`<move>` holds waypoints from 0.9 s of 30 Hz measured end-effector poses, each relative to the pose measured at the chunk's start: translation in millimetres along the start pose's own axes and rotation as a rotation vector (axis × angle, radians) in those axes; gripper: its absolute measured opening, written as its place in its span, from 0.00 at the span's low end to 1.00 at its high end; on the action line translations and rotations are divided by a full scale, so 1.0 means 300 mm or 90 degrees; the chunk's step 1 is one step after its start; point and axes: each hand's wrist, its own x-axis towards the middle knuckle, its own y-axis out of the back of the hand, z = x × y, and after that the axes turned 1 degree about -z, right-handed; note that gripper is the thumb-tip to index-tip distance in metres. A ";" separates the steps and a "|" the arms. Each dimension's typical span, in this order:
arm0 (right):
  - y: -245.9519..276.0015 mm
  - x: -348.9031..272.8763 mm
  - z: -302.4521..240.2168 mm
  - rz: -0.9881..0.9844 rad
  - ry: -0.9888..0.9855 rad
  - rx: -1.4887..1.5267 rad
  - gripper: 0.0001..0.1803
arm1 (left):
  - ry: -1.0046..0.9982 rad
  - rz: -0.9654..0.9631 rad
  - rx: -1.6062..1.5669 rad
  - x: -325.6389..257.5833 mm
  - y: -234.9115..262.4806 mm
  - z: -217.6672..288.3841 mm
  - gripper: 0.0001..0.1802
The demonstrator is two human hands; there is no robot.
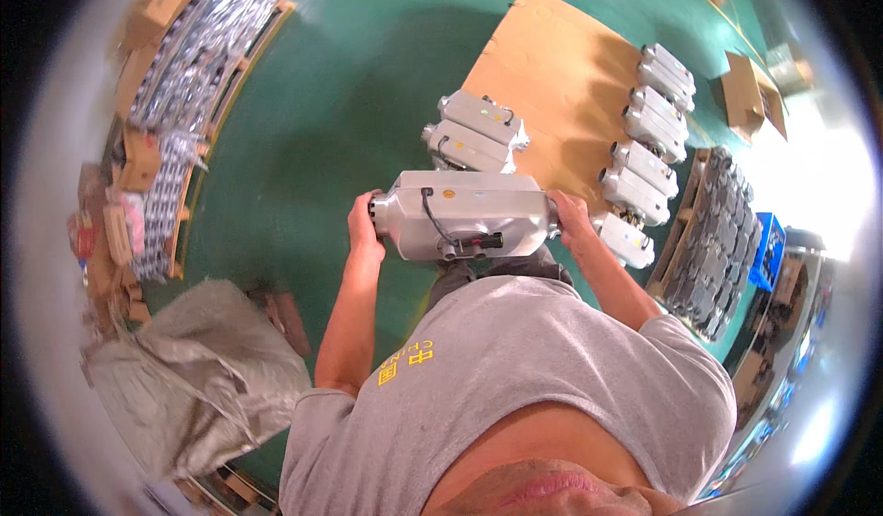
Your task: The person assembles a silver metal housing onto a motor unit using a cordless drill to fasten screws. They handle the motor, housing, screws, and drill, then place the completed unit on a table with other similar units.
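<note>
— What have your hands got?
— My left hand (365, 224) and right hand (570, 219) grip the ends of a grey metal unit (464, 214), lifted at my chest.
— And beyond?
— Two more units (474, 130) on cardboard (552, 84), on the green floor (359, 84).

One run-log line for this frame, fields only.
hands: left and right grip ends of grey unit | height: above green floor | nearby: two units on cardboard
</note>
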 end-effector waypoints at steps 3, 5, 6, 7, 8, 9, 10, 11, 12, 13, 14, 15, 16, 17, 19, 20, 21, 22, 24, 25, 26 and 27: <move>-0.048 0.040 0.013 0.080 -0.014 0.034 0.12 | 0.040 -0.056 0.079 0.167 -0.064 0.096 0.20; -0.075 0.068 0.013 0.125 -0.030 0.047 0.12 | 0.059 -0.089 0.130 0.279 -0.113 0.137 0.21; -0.093 0.084 0.008 0.146 -0.037 0.054 0.12 | 0.069 -0.095 0.151 0.331 -0.140 0.155 0.21; -0.109 0.104 -0.002 0.147 -0.034 0.070 0.12 | 0.078 -0.101 0.171 0.381 -0.172 0.169 0.22; -0.124 0.119 -0.008 0.146 -0.035 0.086 0.12 | 0.088 -0.103 0.194 0.417 -0.203 0.185 0.22; -0.137 0.143 -0.014 0.144 -0.036 0.102 0.12 | 0.101 -0.102 0.216 0.452 -0.233 0.201 0.22; -0.147 0.186 0.000 0.157 -0.028 0.118 0.13 | 0.114 -0.100 0.238 0.485 -0.262 0.216 0.22; -0.174 0.229 0.011 0.168 -0.020 0.137 0.14 | 0.124 -0.098 0.263 0.520 -0.288 0.246 0.22; -0.198 0.272 0.017 0.179 -0.013 0.155 0.14 | 0.142 -0.098 0.287 0.559 -0.304 0.273 0.22; -0.219 0.313 0.021 0.176 -0.028 0.158 0.14 | 0.160 -0.097 0.310 0.602 -0.310 0.302 0.22; -0.234 0.332 -0.002 0.176 -0.044 0.154 0.14 | 0.184 -0.097 0.328 0.635 -0.327 0.316 0.21; -0.253 0.354 -0.026 0.174 -0.060 0.149 0.13 | 0.204 -0.094 0.353 0.675 -0.346 0.335 0.23; -0.277 0.379 -0.055 0.171 -0.060 0.155 0.13 | 0.210 -0.100 0.363 0.721 -0.363 0.352 0.24; -0.293 0.389 -0.094 0.177 -0.062 0.159 0.13 | 0.222 -0.113 0.374 0.771 -0.384 0.346 0.25; -0.322 0.445 -0.115 0.189 -0.072 0.153 0.14 | 0.241 -0.121 0.412 0.878 -0.416 0.347 0.26; -0.331 0.484 -0.117 0.198 -0.079 0.140 0.14 | 0.250 -0.120 0.437 0.935 -0.438 0.342 0.27; -0.339 0.521 -0.121 0.208 -0.087 0.127 0.14 | 0.258 -0.121 0.463 0.993 -0.461 0.339 0.28; -0.347 0.557 -0.125 0.227 -0.092 0.138 0.15 | 0.282 -0.129 0.474 1.067 -0.476 0.328 0.28; -0.380 0.634 -0.162 0.254 -0.097 0.149 0.16 | 0.328 -0.140 0.484 1.219 -0.501 0.295 0.27; -0.391 0.676 -0.173 0.256 -0.092 0.146 0.16 | 0.334 -0.161 0.497 1.293 -0.514 0.277 0.27; -0.399 0.723 -0.189 0.260 -0.085 0.144 0.17 | 0.338 -0.186 0.509 1.358 -0.551 0.269 0.28; -0.406 0.768 -0.204 0.263 -0.078 0.142 0.17 | 0.343 -0.210 0.521 1.423 -0.588 0.259 0.28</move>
